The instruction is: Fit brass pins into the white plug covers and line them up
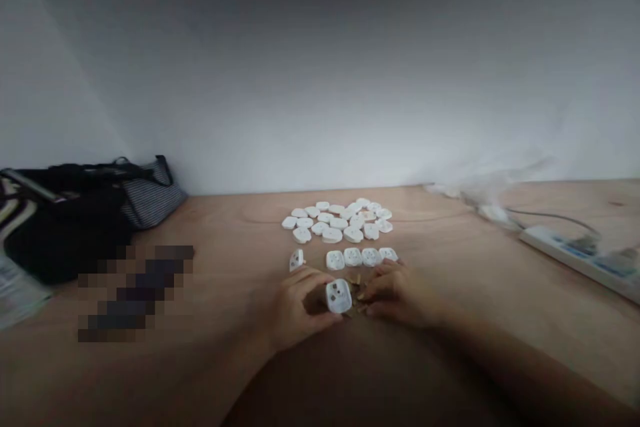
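Between the thumb and fingers of my left hand (297,307) is a white plug casing (339,296), a rounded square with dark slots facing up. My right hand (400,290) is just right of it, its bent fingertips at a small heap of brownish pieces (356,280), too blurred to name. Whether one of these is in its fingers I cannot make out. Beyond my hands lies a short row of similar white casings (353,257). A single casing (297,259) stands on its edge behind my left hand.
Farther back on the wooden table (235,247) lies a cluster of several white casings (333,235). A power strip (575,253) with a cable and a clear plastic bag (493,203) lie at right. At left are a dark bag (70,227) and a pixelated dark object (143,290).
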Motion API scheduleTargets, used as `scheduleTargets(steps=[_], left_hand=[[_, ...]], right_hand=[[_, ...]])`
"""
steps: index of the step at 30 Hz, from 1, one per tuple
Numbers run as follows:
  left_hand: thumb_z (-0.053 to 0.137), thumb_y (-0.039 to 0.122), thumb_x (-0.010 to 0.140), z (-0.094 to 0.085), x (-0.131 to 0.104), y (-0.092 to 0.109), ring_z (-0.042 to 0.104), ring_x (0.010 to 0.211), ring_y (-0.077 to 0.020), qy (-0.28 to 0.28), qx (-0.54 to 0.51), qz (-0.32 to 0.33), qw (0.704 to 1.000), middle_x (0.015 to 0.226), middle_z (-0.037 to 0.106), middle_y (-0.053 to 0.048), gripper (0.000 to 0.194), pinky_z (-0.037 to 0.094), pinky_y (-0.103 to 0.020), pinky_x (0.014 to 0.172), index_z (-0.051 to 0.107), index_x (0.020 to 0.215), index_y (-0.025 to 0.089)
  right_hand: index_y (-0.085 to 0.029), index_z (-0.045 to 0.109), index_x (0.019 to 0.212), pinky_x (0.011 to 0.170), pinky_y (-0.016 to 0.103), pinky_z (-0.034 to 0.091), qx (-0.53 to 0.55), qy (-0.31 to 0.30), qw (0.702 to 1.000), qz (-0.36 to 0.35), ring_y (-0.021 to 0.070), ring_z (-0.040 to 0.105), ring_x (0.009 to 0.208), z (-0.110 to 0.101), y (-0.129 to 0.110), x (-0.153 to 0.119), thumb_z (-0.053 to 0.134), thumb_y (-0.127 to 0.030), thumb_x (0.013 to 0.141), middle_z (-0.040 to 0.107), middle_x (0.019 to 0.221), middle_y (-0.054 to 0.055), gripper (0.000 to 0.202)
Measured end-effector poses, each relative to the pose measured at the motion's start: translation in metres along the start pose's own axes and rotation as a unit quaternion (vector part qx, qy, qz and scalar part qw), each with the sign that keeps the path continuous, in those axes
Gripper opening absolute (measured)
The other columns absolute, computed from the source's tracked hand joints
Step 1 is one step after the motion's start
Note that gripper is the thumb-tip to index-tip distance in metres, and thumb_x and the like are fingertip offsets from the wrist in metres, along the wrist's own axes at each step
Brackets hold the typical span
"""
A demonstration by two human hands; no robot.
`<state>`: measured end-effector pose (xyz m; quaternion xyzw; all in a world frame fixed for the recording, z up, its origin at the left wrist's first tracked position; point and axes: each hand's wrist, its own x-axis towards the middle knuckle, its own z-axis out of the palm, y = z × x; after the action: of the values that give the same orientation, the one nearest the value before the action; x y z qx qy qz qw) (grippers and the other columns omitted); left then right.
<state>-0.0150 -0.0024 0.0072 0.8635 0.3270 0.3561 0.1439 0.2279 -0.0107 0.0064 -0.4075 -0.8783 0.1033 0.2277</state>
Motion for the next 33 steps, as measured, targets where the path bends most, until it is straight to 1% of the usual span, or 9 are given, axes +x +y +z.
scheduleTargets(steps=[4, 7, 11, 14, 21, 23, 26, 28, 33], left_hand=[[0.076, 0.029, 0.064, 0.0, 0.0, 0.001, 0.061, 0.084, -0.0212, -0.002, -0.002, 0.002, 1.0, 0.092, 0.066, -0.006, 0.037, 0.048, -0.033, 0.077, 0.063, 0.096, 0.018], [0.076, 0.028, 0.063, 0.0, 0.0, 0.001, 0.061, 0.085, -0.0209, -0.005, -0.005, 0.0, 1.0, 0.092, 0.066, -0.006, 0.037, 0.048, -0.033, 0.076, 0.063, 0.097, 0.019], [0.076, 0.027, 0.063, 0.0, 0.0, 0.001, 0.061, 0.085, -0.021, -0.01, -0.003, 0.004, 1.0, 0.092, 0.066, -0.005, 0.037, 0.048, -0.034, 0.077, 0.063, 0.097, 0.019], [0.076, 0.026, 0.063, 0.0, 0.0, 0.001, 0.061, 0.084, -0.0208, -0.016, -0.001, 0.005, 1.0, 0.091, 0.066, -0.005, 0.037, 0.048, -0.033, 0.077, 0.063, 0.097, 0.018], [0.076, 0.027, 0.063, 0.0, -0.001, 0.001, 0.06, 0.084, -0.0204, -0.025, 0.006, 0.007, 1.0, 0.092, 0.065, -0.005, 0.037, 0.047, -0.033, 0.077, 0.063, 0.096, 0.019], [0.076, 0.027, 0.063, 0.0, -0.001, 0.001, 0.06, 0.084, -0.0205, -0.024, 0.008, 0.003, 1.0, 0.091, 0.066, -0.005, 0.037, 0.047, -0.033, 0.077, 0.063, 0.096, 0.019], [0.075, 0.029, 0.063, 0.0, 0.0, 0.0, 0.06, 0.084, -0.0212, -0.026, 0.012, 0.011, 1.0, 0.09, 0.066, -0.005, 0.036, 0.047, -0.034, 0.078, 0.063, 0.095, 0.019], [0.075, 0.03, 0.063, 0.0, 0.0, 0.0, 0.06, 0.083, -0.0213, -0.023, 0.011, 0.015, 1.0, 0.09, 0.066, -0.005, 0.036, 0.047, -0.034, 0.078, 0.063, 0.095, 0.019], [0.075, 0.029, 0.063, 0.0, -0.001, 0.001, 0.06, 0.083, -0.0201, -0.021, 0.008, 0.006, 1.0, 0.089, 0.066, -0.004, 0.036, 0.047, -0.033, 0.078, 0.063, 0.096, 0.02]], right_hand=[[-0.028, 0.069, 0.077, 0.08, 0.035, 0.039, 0.017, 0.005, 1.0, -0.006, 0.0196, 0.058, 0.085, 0.006, 0.002, 0.001, 0.066, -0.028, 0.075, 0.067, 0.082, -0.002, 0.003], [-0.024, 0.066, 0.078, 0.079, 0.036, 0.04, 0.032, 0.037, 0.999, -0.001, 0.0191, 0.059, 0.081, 0.005, 0.001, 0.0, 0.06, -0.024, 0.08, 0.067, 0.079, -0.001, 0.006], [-0.019, 0.062, 0.076, 0.063, 0.029, 0.045, 0.119, 0.097, 0.987, 0.046, 0.0162, 0.059, 0.068, 0.003, -0.002, 0.001, 0.052, -0.021, 0.083, 0.066, 0.071, 0.002, 0.012], [-0.018, 0.062, 0.075, 0.058, 0.025, 0.046, 0.191, 0.099, 0.974, 0.065, 0.0151, 0.06, 0.065, 0.005, -0.007, 0.002, 0.052, -0.022, 0.082, 0.066, 0.07, 0.002, 0.013], [-0.017, 0.064, 0.069, 0.056, 0.024, 0.046, 0.244, 0.128, 0.959, 0.057, 0.0134, 0.058, 0.059, 0.008, -0.016, 0.003, 0.056, -0.021, 0.077, 0.066, 0.065, 0.001, 0.012], [-0.018, 0.067, 0.075, 0.057, 0.024, 0.047, 0.256, 0.127, 0.956, 0.06, 0.0137, 0.059, 0.061, 0.008, -0.017, 0.003, 0.056, -0.021, 0.077, 0.068, 0.068, 0.002, 0.011], [-0.02, 0.069, 0.083, 0.061, 0.026, 0.049, 0.271, 0.097, 0.956, 0.063, 0.0154, 0.062, 0.067, 0.007, -0.018, 0.003, 0.057, -0.021, 0.078, 0.07, 0.075, 0.001, 0.014], [-0.021, 0.07, 0.081, 0.065, 0.027, 0.049, 0.276, 0.08, 0.955, 0.069, 0.0167, 0.063, 0.071, 0.007, -0.018, 0.004, 0.056, -0.02, 0.079, 0.07, 0.077, 0.001, 0.014], [-0.019, 0.067, 0.081, 0.066, 0.028, 0.05, 0.319, 0.095, 0.939, 0.091, 0.0164, 0.062, 0.072, 0.009, -0.019, 0.005, 0.054, -0.024, 0.081, 0.069, 0.078, 0.002, 0.014]])
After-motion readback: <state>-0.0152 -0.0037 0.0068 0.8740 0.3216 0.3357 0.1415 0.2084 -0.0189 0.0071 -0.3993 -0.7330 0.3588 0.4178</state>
